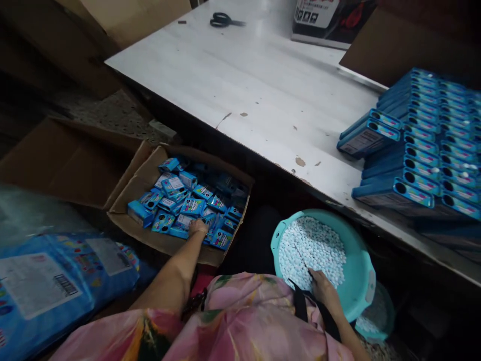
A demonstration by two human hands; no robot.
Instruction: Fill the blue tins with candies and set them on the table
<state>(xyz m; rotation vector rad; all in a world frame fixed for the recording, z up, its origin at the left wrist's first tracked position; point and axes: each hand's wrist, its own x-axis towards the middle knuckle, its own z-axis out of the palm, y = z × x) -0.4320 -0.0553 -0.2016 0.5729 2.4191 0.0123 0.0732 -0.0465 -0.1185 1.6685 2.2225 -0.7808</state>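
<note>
My left hand [198, 227] reaches into an open cardboard box [130, 213] full of small blue printed boxes [193, 206]. Its fingers are curled on one of the small boxes and partly hidden among them. Lower right, a turquoise plastic basin [355, 250] holds a heap of small pale blue-white pellets [313, 240]. Over the basin's near side, my right hand [322, 287] is closed round the dark handle of a thin utensil, whose far end lies in the pellets. I cannot make out its exact kind.
A white table [233, 85] with a chipped edge carries black scissors [225, 20], a printed carton [330, 22] and rows of larger blue boxes [417, 150]. Blue printed bags [71, 286] lie on the left. A second turquoise container [385, 313] stands under the basin's right side.
</note>
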